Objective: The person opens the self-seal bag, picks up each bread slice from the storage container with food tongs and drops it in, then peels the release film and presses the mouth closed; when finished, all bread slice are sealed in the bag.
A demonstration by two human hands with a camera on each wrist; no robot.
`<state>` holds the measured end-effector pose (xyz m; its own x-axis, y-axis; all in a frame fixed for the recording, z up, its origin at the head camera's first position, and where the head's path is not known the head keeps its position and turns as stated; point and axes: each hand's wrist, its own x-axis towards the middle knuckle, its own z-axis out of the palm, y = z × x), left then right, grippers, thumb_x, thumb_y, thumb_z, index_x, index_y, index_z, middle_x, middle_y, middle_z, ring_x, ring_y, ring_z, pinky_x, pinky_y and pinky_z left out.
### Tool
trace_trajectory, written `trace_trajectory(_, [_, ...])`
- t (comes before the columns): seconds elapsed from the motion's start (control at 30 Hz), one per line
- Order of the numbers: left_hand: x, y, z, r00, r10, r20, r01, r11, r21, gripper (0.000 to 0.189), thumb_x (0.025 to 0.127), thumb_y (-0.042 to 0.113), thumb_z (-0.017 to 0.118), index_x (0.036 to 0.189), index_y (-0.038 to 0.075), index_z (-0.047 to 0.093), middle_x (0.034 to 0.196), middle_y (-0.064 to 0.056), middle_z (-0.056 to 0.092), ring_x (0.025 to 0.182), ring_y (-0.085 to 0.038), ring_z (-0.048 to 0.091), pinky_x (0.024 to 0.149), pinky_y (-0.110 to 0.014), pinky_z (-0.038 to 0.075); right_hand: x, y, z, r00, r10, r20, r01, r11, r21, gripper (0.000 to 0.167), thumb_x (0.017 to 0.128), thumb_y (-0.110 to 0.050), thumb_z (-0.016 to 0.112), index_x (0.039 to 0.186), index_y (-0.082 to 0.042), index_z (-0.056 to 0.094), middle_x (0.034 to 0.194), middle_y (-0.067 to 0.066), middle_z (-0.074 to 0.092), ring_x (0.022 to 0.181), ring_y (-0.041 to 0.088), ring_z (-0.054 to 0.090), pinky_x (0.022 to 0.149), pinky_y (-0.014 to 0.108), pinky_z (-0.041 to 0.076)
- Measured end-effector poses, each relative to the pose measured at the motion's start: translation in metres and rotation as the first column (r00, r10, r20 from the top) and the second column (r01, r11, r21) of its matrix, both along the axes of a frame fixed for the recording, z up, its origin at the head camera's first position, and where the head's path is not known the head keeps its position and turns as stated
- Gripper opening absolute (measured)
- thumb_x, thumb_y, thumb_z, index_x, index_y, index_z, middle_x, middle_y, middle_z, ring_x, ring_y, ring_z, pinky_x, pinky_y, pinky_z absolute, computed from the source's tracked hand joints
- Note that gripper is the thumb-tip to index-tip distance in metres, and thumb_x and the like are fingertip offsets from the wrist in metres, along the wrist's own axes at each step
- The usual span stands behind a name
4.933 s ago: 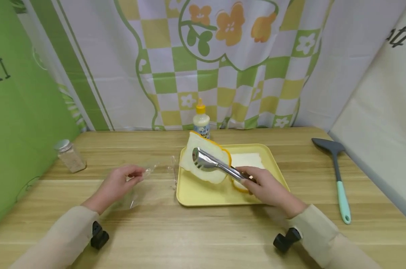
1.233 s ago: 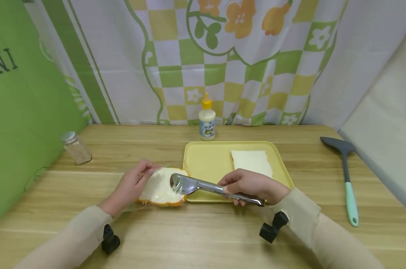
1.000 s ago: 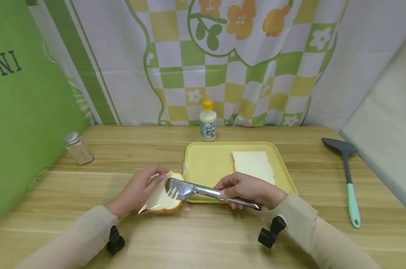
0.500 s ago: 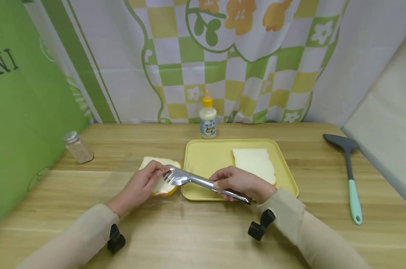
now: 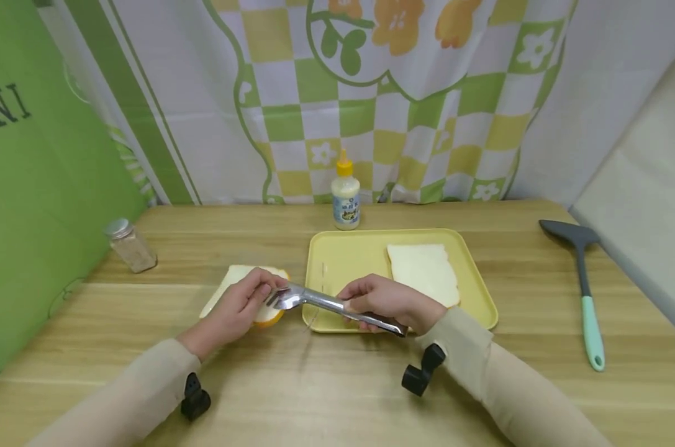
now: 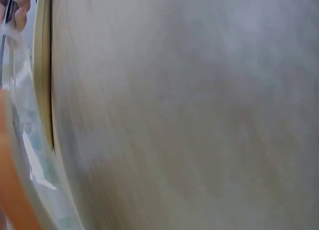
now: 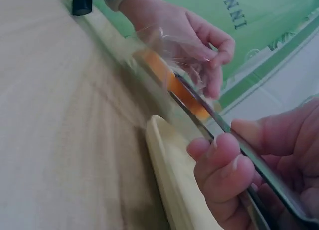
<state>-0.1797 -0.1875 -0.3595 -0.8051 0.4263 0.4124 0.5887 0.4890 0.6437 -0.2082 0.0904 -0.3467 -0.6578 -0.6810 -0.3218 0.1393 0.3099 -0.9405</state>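
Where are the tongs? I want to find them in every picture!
Head view: the tongs slant across the lower middle.
Left wrist view: only a small, thin part of the tongs shows, in the top-left corner.
Right wrist view: the tongs run from the middle to the bottom right.
Shared landmark: the yellow tray, right of centre in head, a strip at upper left in left wrist, bottom middle in right wrist.
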Motion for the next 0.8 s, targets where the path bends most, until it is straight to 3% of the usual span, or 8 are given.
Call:
trace_trajectory(0.13, [0.001,0.003,0.0,1.0,-0.017,0.022,0.016,0.999,0.038,0.01,0.097,0.0,0.04,0.093,0.001,0.048,0.107,-0.017,0.065,0.099,-0.028,0.062,0.08,-0.031,0.051,-0.003,-0.007,-0.004,1.0,0.002,-0.004,-0.002,1.0,-0.003,0.026,0.091,-0.007,0.051,0.113,0.006,0.056,0.077,0.009,0.06,0.05,0.01,0.051,0.044,0.021,0.042])
trace_trajectory(0.33, [0.003,0.008,0.0,0.997,0.026,0.078,-0.032,0.997,0.07,0.011,0.099,0.004,0.037,0.096,0.001,0.048,0.109,-0.02,0.063,0.09,-0.028,0.063,0.069,-0.028,0.054,-0.002,-0.019,-0.005,1.0,-0.013,-0.003,0.013,1.0,-0.01,0.024,0.091,-0.006,0.05,0.111,0.005,0.057,0.076,0.009,0.059,0.05,0.011,0.051,0.044,0.021,0.042])
trace_trajectory(0.53, [0.002,0.009,-0.001,0.995,0.08,0.063,-0.086,0.992,0.089,0.012,0.099,0.005,0.037,0.096,0.001,0.048,0.109,-0.02,0.063,0.09,-0.025,0.063,0.07,-0.029,0.053,-0.002,-0.027,-0.004,1.0,-0.003,-0.017,0.003,1.0,0.01,0.023,0.092,-0.007,0.05,0.11,0.004,0.057,0.077,0.008,0.06,0.051,0.011,0.051,0.045,0.021,0.042])
trace_trajectory(0.7, [0.003,0.007,-0.001,0.99,0.034,0.14,-0.05,0.992,0.118,0.013,0.099,0.006,0.037,0.094,0.0,0.048,0.106,-0.018,0.064,0.098,-0.029,0.061,0.077,-0.038,0.053,-0.007,-0.026,-0.003,0.999,0.019,-0.037,-0.018,0.999,0.038,0.024,0.092,-0.007,0.05,0.112,0.004,0.058,0.077,0.009,0.061,0.05,0.012,0.05,0.044,0.022,0.042])
trace_trajectory(0.8, [0.003,0.006,0.0,0.99,0.033,0.14,-0.049,0.993,0.111,0.014,0.099,0.006,0.038,0.094,0.0,0.049,0.103,-0.014,0.065,0.097,-0.027,0.061,0.079,-0.039,0.052,-0.009,-0.025,-0.002,0.998,0.041,-0.044,-0.039,0.998,0.049,0.025,0.092,-0.007,0.049,0.113,0.005,0.057,0.075,0.009,0.06,0.049,0.012,0.049,0.044,0.022,0.041])
